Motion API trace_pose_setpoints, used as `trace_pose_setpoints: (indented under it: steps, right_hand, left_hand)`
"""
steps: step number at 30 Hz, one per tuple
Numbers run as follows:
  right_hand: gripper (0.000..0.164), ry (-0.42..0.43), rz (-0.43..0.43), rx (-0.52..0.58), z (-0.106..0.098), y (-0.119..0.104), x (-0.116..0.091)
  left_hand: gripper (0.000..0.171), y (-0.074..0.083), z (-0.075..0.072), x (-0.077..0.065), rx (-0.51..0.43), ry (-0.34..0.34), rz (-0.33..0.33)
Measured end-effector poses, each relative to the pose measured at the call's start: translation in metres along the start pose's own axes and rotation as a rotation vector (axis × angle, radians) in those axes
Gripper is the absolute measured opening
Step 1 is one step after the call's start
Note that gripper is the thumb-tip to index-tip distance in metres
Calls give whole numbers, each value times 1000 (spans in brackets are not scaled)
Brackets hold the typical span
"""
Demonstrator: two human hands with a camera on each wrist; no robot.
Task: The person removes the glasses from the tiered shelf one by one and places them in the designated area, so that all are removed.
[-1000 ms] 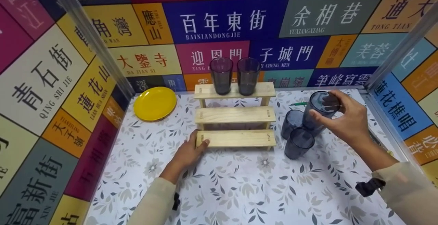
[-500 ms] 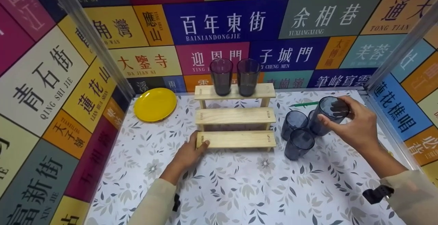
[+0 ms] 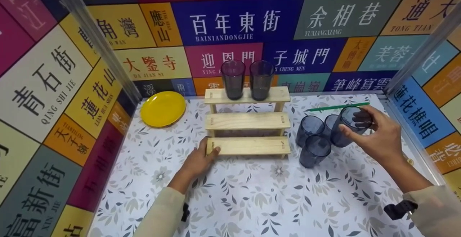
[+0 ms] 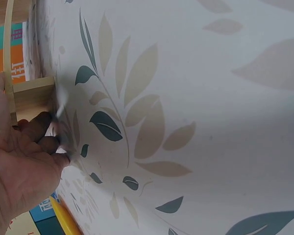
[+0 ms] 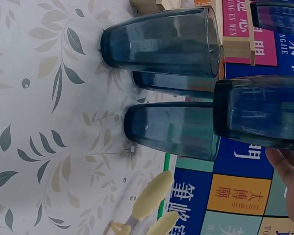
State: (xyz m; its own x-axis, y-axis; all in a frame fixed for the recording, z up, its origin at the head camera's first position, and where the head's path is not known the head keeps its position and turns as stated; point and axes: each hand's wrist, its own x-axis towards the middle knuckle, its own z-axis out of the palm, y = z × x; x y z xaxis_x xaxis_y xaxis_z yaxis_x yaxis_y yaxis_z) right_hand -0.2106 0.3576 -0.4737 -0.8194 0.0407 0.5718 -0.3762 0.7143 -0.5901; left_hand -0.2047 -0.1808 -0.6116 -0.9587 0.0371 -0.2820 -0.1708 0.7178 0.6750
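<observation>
My right hand [image 3: 383, 132] grips a dark, tapered drinking glass [image 3: 344, 136] near its rim, thumb on the near side. The right wrist view shows this held glass [image 5: 259, 110] raised off the table, its base level with the other rims. Just left of it stand three matching glasses [image 3: 315, 154] in a tight cluster, upright on the table. My left hand [image 3: 196, 163] holds the left end of a three-step wooden stand [image 3: 248, 121], thumb on top of the lowest board, fingers curled at its side. Two more glasses [image 3: 261, 82] stand side by side on the top step.
A yellow plate [image 3: 163, 109] lies at the back left. Behind the glasses is a thin green stick [image 3: 324, 108]. Yellow-tipped tongs [image 5: 154, 196] lie by the right side. Walls printed with street names [image 3: 237, 21] enclose the table at back and sides.
My right hand has moved the glass rightward and a little nearer, away from above the cluster, so a third standing glass and more of the green stick show. My left hand stays put.
</observation>
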Motion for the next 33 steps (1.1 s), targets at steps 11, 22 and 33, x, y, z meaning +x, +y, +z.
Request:
trace_pose_setpoints:
  steps: [11, 22, 33]
  right_hand:
    - [84, -6, 45, -14, 2, 7, -14]
    - [77, 2, 42, -35, 7, 19, -28]
    - [75, -50, 83, -74, 11, 26, -43]
  left_hand:
    - [93, -2, 1, 2, 16, 21, 30]
    - [94, 0, 0, 0, 11, 13, 16]
    - [95, 0, 1, 2, 15, 17, -7]
